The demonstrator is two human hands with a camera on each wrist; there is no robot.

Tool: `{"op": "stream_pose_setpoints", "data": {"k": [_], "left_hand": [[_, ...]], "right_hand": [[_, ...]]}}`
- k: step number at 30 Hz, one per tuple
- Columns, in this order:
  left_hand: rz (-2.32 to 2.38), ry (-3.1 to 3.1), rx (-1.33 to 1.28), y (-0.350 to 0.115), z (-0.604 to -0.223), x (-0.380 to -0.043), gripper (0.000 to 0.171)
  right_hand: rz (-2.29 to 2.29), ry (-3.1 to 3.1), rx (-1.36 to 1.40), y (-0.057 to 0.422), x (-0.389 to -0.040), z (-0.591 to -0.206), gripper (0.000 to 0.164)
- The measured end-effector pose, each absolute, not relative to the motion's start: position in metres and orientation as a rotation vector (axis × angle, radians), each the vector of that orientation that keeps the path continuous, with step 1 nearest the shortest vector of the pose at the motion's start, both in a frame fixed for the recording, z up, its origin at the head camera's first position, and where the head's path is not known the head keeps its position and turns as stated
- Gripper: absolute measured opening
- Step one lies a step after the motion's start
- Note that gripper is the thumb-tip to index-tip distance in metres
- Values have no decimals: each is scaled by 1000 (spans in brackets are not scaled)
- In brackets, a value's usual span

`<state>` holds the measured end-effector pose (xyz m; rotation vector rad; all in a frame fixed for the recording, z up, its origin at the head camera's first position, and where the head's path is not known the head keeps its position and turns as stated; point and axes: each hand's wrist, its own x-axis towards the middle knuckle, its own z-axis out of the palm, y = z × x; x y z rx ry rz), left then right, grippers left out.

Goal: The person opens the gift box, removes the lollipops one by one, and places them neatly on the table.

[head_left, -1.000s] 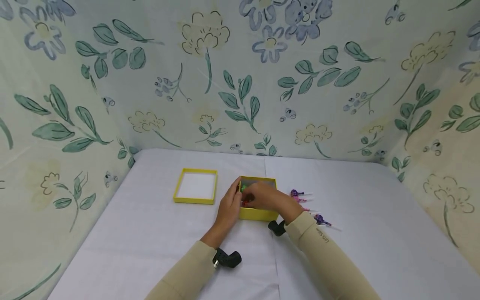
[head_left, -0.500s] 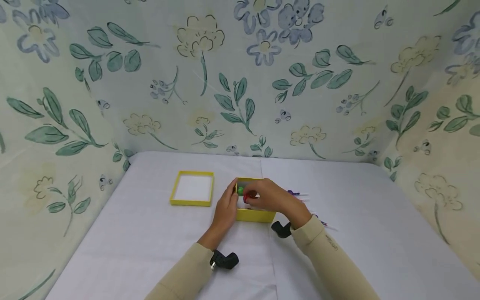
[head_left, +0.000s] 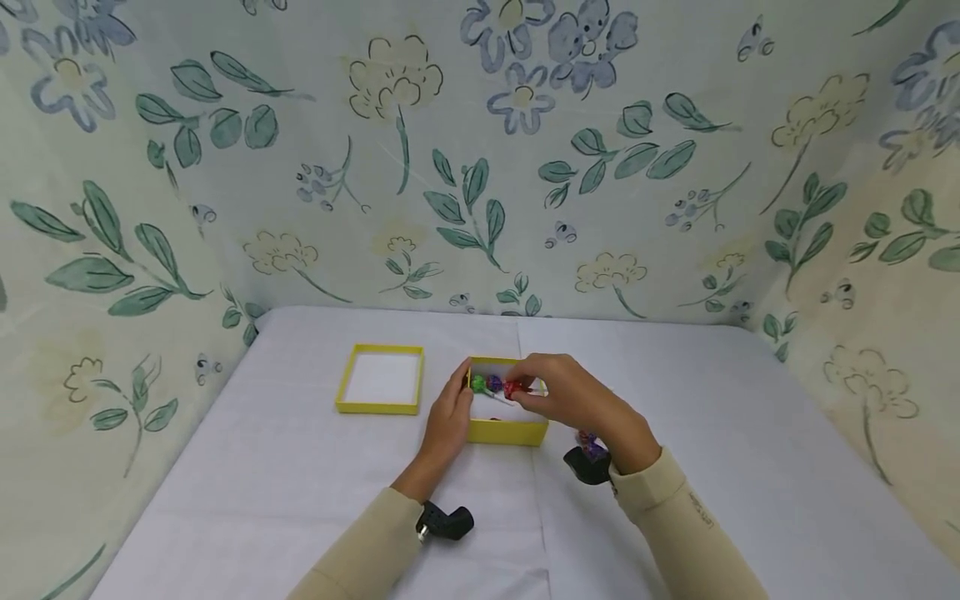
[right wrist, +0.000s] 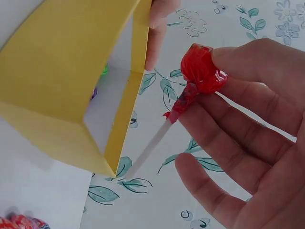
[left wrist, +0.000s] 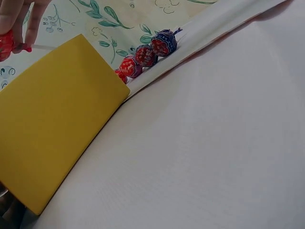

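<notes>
An open yellow box [head_left: 508, 432] stands on the table, with a green lollipop [head_left: 478, 384] and a purple lollipop [head_left: 493, 383] inside. My left hand [head_left: 447, 421] holds the box at its left side, fingers along that wall. Over the box opening, my right hand [head_left: 573, 400] pinches a red lollipop [right wrist: 202, 69] between thumb and fingers. Its white stick [right wrist: 152, 143] slants away from the wrapped head in the right wrist view. At the bottom of the box a small bit of red shows over the front wall.
The yellow-rimmed lid [head_left: 378, 408] lies to the left of the box. Several wrapped lollipops [left wrist: 145, 56] lie in a row on the white-covered table [head_left: 247, 467] right of the box, mostly behind the right arm in the head view. Flower-printed cloth [head_left: 450, 167] hangs behind.
My right hand has lifted the red lollipop from inside the box and moved right with it. Green and purple lollipops now show in the box. My left hand stays at the box.
</notes>
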<state>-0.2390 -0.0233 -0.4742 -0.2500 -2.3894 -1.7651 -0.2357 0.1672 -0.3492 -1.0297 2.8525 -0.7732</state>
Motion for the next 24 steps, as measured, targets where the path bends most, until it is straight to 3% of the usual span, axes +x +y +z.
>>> {"op": "stream_pose_setpoints", "data": {"k": [11, 24], "left_hand": [[-1770, -2367, -286, -22, -478, -241, 50], [-1779, -2363, -280, -22, -477, -241, 49]], "right_hand": [[-809, 2950, -994, 197, -221, -353, 19], [-753, 3019, -694, 252, -222, -355, 19]]}}
